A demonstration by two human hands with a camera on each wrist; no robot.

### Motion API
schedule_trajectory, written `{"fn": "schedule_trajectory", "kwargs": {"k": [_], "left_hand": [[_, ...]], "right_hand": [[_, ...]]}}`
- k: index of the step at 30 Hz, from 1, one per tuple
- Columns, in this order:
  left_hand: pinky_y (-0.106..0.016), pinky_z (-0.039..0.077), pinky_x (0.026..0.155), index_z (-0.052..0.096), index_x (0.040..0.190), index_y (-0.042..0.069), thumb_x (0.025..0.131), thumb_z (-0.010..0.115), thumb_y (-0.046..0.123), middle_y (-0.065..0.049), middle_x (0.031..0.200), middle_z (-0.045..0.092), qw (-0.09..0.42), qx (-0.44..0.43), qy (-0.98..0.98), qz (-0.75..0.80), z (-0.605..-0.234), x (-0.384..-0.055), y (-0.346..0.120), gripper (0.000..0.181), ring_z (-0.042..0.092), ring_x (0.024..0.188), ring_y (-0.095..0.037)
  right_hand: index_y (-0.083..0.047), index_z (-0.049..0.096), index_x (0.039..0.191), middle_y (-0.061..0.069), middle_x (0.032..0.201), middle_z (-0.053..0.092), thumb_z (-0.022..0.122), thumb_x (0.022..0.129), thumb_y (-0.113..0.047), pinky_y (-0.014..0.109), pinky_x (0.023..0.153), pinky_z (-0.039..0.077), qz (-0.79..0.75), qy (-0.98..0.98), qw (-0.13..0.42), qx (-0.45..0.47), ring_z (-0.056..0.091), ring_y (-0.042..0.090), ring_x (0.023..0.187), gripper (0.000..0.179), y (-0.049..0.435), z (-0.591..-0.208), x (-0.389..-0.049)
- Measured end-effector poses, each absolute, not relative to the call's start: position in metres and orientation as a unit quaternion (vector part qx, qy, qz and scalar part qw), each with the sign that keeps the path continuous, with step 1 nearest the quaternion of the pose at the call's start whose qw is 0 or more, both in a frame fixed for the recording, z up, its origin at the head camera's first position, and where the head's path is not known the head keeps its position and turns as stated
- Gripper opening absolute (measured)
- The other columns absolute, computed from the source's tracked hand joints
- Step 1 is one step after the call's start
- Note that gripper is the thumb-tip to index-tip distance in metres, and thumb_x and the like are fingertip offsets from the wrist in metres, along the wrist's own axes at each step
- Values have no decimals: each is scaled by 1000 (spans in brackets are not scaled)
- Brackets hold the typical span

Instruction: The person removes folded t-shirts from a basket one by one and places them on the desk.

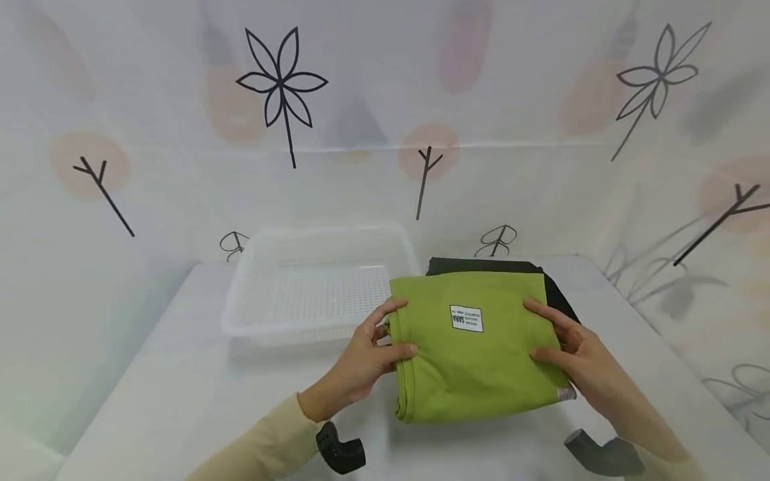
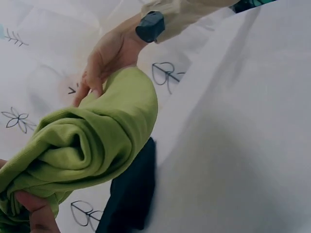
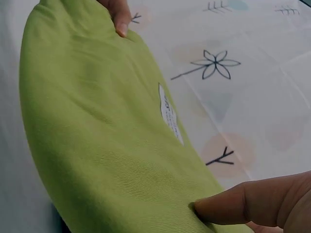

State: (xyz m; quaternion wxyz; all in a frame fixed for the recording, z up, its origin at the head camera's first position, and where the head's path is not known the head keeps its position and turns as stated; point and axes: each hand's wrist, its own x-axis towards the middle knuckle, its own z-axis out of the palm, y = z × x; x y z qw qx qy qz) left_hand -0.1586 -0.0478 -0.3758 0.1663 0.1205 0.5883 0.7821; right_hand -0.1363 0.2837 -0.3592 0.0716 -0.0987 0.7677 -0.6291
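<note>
Between both hands is a folded lime-green garment (image 1: pixel 481 374) with a white printed label (image 1: pixel 466 318) on its upper face. My left hand (image 1: pixel 367 357) grips its left edge, thumb on top. The right hand (image 1: pixel 571 344) pinches the right edge, its thumb (image 3: pixel 228 206) pressing into the cloth. In the left wrist view the garment (image 2: pixel 112 121) shows rolled layers at its end and is held up off the table. A folded black cloth (image 1: pixel 559 297) lies behind and partly under it, mostly hidden.
A white perforated plastic basket (image 1: pixel 240 314) stands at the back left of the white table (image 1: pixel 180 394), with no items visible inside. Behind the table hangs a white curtain (image 1: pixel 361 187) printed with flowers and twigs. Dark bands (image 1: pixel 339 451) sit on both wrists.
</note>
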Motion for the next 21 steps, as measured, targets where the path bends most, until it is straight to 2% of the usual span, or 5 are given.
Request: {"fn": "schedule_trajectory", "kwargs": {"k": [6, 10, 14, 17, 21], "left_hand": [[-36, 56, 74, 44, 141, 16, 82, 68, -9, -19, 118, 48, 181, 119, 590, 778, -385, -154, -30, 69, 63, 95, -25], [-38, 57, 73, 45, 139, 16, 81, 68, -12, -18, 117, 45, 191, 118, 587, 778, -389, -152, -17, 68, 64, 92, -26], [-36, 57, 70, 46, 136, 17, 81, 68, -14, -17, 116, 44, 202, 114, 580, 781, -397, -150, -4, 68, 64, 90, -26], [-35, 57, 70, 47, 135, 18, 80, 67, -16, -16, 116, 44, 212, 113, 578, 779, -404, -148, 6, 68, 64, 90, -25], [-32, 56, 68, 47, 133, 19, 80, 67, -17, -14, 114, 43, 224, 115, 585, 771, -413, -145, 18, 67, 64, 87, -23]], "right_hand": [[-23, 35, 152, -9, 124, 51, 64, 92, -1, 35, 72, 56, -605, 790, 57, -80, 62, 12, 96, 70, 302, -370, -128], [-22, 35, 151, -12, 129, 46, 64, 92, -2, 32, 72, 55, -583, 808, 49, -70, 59, 7, 98, 69, 312, -377, -124], [-22, 33, 153, 9, 145, 34, 67, 91, -7, 28, 73, 54, -541, 839, 42, -42, 52, -5, 99, 72, 322, -384, -120], [-22, 31, 153, 24, 147, 27, 68, 90, -11, 24, 73, 52, -503, 864, 33, -27, 46, -12, 99, 74, 330, -390, -116], [-20, 33, 152, 19, 145, 32, 68, 91, -13, 18, 72, 47, -451, 892, 11, -25, 40, -14, 102, 72, 342, -401, -107]]}}
